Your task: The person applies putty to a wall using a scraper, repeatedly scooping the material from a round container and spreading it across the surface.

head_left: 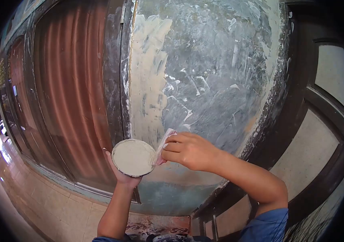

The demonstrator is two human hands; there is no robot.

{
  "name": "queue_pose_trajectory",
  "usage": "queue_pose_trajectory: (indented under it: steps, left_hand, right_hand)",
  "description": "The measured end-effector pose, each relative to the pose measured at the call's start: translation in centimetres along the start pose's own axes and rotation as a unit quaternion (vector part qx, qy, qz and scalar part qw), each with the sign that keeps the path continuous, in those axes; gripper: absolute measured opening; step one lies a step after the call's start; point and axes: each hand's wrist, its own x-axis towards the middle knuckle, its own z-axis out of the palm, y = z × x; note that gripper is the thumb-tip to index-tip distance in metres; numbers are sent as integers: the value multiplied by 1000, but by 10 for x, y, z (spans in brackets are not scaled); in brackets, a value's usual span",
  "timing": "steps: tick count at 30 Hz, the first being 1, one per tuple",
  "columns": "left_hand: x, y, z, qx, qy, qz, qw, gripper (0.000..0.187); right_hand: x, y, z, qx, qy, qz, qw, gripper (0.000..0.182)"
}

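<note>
A round tub (128, 174) filled to near its rim with pale, smooth putty (133, 156) rests on my left hand (124, 177), whose fingers wrap around it from below. My right hand (188, 151) grips a thin, flat spreader (165, 142), pinkish with whitish smears. Its lower edge is right at the tub's right rim. Both hands are in front of a grey wall panel (208, 80), stained and streaked with white. Down the panel's left side runs a broad strip of cream putty (148, 76) with a ragged edge.
A dark-framed window with a reddish curtain (73, 88) stands to the left. On the right is a dark wooden door frame with pale panels (305, 149). Tiled floor (55, 205) stretches below left, and a printed mat (160, 224) lies at the wall's foot.
</note>
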Motion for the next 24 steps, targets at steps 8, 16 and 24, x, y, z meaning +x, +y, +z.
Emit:
queue_pose_trajectory:
  steps: [8, 16, 24]
  left_hand:
    - [-10, -2, 12, 25, 12, -9, 1000, 90]
    - [-14, 6, 14, 33, -19, -17, 999, 92]
    - [-15, 7, 17, 18, -18, -20, 999, 88]
  right_hand:
    - [4, -16, 6, -29, -91, -35, 995, 22]
    - [10, -25, 4, -15, -62, -31, 998, 23]
    - [17, -25, 3, 1, 9, -20, 1000, 15]
